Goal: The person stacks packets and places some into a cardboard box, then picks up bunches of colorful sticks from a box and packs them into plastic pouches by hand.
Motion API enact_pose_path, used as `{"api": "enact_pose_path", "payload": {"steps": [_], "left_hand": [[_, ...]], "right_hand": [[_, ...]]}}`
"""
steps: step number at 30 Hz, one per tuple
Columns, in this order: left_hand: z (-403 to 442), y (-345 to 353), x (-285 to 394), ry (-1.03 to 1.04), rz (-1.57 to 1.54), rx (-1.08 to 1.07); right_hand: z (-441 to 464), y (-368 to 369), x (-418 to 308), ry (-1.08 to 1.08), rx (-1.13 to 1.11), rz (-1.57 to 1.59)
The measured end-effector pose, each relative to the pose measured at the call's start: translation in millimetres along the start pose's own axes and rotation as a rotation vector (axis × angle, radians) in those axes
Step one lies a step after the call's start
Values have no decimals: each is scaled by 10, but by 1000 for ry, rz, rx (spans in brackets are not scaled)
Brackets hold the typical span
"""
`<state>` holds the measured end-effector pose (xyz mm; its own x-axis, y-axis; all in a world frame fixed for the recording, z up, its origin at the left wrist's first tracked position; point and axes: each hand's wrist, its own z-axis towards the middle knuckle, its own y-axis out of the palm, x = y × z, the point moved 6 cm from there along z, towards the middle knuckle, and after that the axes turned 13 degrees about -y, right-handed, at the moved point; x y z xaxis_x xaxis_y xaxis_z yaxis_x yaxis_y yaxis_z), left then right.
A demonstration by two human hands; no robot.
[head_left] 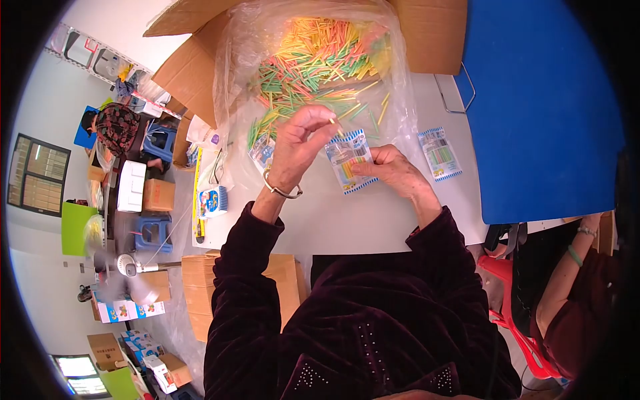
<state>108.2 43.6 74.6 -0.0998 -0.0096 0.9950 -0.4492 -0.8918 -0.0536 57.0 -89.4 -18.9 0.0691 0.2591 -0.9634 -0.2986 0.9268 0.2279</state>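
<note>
In right grip (398, 173), pinched: blue-striped, barcoded clear packet (343, 157), pastel sticks (347, 171) inside; left grip (299, 141) pinching yellowish stick (332, 121).

A packing workshop, by the look of it.
A plastic-lined carton (433, 33) heaped with loose coloured sticks (320, 57) opens onto a white table (287, 230), with small printed packets (440, 155) near it. Around the room stand more cardboard boxes (159, 195), printed boxes (143, 311), blue plastic stools (153, 233) and a fan (127, 265); another person (119, 130) is across the room, a second person (567, 293) alongside.
</note>
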Motion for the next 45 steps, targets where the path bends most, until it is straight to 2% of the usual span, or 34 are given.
{"api": "enact_pose_path", "payload": {"steps": [3,5,8,9,10,12,14,16,17,18,19,20,22,23,25,26,28,29,31,32,34,35,37,38,40,41,43,44,45], "left_hand": [[-15,34,-135,-78,130,-72],[-48,96,-99,151,465,-45],[-101,129,-223,151,465,-140],[-116,133,-239,33,424,-165],[-152,92,-170,32,429,-151],[-196,-21,-165,-187,184,-210],[-193,-380,-250,-147,256,-128],[-181,-911,-374,-110,510,129],[-194,-1134,-497,-110,510,132],[-227,-1381,-596,-51,746,245],[-254,-1513,-666,12,982,359],[-266,-1536,-742,14,982,361],[-307,-1510,-782,146,1207,408],[-289,-1540,-814,149,1207,408],[-283,-1615,-856,147,1107,423],[-290,-1645,-881,143,1105,425],[-253,-1771,-976,-33,912,409],[-245,-1796,-1030,-29,912,407],[-253,-1937,-1175,-93,664,507],[-254,-1939,-1177,-89,667,504],[-278,-1916,-1146,-305,565,585],[-256,-1846,-1076,-301,568,578],[-233,-1581,-747,-1,670,538],[-230,-1448,-665,0,671,536],[-234,-924,-343,241,620,407],[-239,-726,-321,205,603,359],[-286,-403,-271,169,582,303],[-314,-234,-225,196,629,254],[-337,-94,-217,225,672,204]], "right_hand": [[-24,20,-41,32,4,19],[-32,21,-45,26,4,16],[-47,-16,-27,33,-2,-45],[-55,-38,-10,47,2,-102],[-86,-18,-53,44,-13,-100],[-202,-115,-213,38,139,-120],[-318,-382,-312,-96,162,-340],[-517,-674,-435,-91,322,-368],[-596,-791,-529,-101,374,-398],[-667,-903,-605,-109,426,-427],[-703,-999,-644,-119,434,-499],[-718,-1112,-603,-121,433,-499],[-706,-1303,-428,-25,434,-736],[-678,-1315,-352,-27,436,-737],[-675,-1304,-407,-92,500,-1220],[-680,-1292,-392,-90,496,-1221],[-694,-1143,-520,-225,583,-1416],[-688,-1092,-570,-226,587,-1417],[-673,-905,-774,-348,616,-1528],[-632,-836,-766,-348,623,-1527],[-531,-625,-771,-575,602,-1337],[-454,-500,-736,-575,536,-1210],[-267,-238,-597,-556,408,-898],[-151,-117,-489,-539,344,-714],[26,123,-388,-502,243,-659],[82,200,-339,-503,247,-660],[150,206,-159,-367,332,-298],[144,162,-170,-365,338,-301],[167,145,-114,-246,231,-308]]}}
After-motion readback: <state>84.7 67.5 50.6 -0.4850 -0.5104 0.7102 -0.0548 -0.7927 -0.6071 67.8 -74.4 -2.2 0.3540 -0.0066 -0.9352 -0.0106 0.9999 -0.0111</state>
